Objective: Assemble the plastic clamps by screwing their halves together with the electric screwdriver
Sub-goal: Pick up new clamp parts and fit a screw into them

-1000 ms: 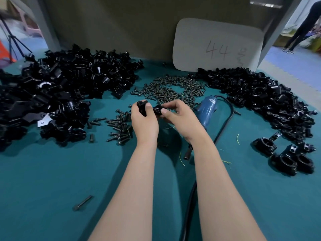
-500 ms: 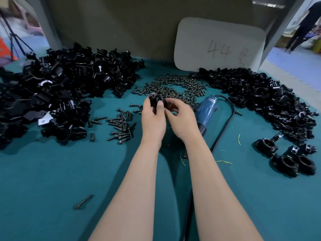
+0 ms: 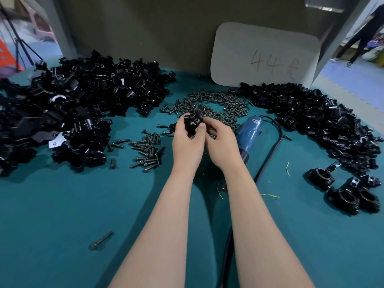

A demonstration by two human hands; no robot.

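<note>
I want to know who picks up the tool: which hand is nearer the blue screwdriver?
Right hand, just left of the blue screwdriver; left hand lies farther left.

One view only, worn on the person's head, looking forward and steeply down over both bare forearms, which run up from the bottom edge to the left hand (image 3: 186,140) and right hand (image 3: 220,142) near the middle of the frame. It sits close above the teal table (image 3: 62,204), and the wide-angle lens bows the scene, taking in the black parts piles on both sides, a card marked 44 (image 3: 265,56) standing against the back wall, and a strip of floor beyond at the far right. With no second camera, no part of the scene is shared between views.
</note>
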